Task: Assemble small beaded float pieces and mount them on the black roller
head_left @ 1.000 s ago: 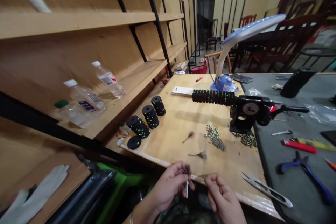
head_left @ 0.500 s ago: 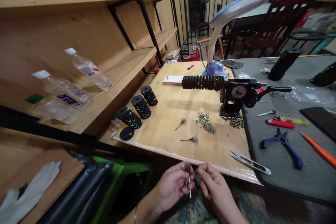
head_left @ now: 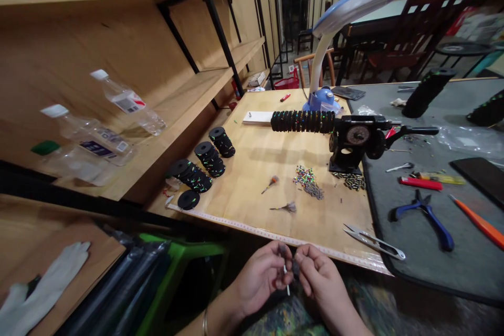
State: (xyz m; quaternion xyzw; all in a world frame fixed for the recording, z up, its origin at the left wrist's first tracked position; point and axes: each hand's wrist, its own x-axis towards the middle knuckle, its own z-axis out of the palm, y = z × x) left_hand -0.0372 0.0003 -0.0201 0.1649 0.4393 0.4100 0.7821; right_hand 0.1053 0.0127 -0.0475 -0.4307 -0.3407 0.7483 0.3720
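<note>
Just off the table's front edge, my left hand [head_left: 258,278] is closed on a thin white stick [head_left: 287,289] that points down out of its fingers. A greyish tip shows at the top of those fingers, too blurred to name. My right hand [head_left: 325,281] faces it closely, thumb and forefinger pinched together. Against its fingertips is a small dark piece [head_left: 295,269], its kind unclear. On the table beyond lie a grey-tufted bundle [head_left: 289,208] with a thin stem and another with an orange head [head_left: 273,182].
Colourful beads [head_left: 305,176] and small grey pieces lie mid-table, before a black crank winder [head_left: 352,139]. Black foam spools [head_left: 208,157] stand at left. Thread snips [head_left: 374,243], blue-handled pliers [head_left: 427,215] and an orange tool [head_left: 478,223] lie at right. A lamp [head_left: 323,97] stands behind.
My fingertips have shifted slightly and the dark piece sits nearer the right fingers. The white stick's lower end has swung slightly right. The table's contents look unchanged.
</note>
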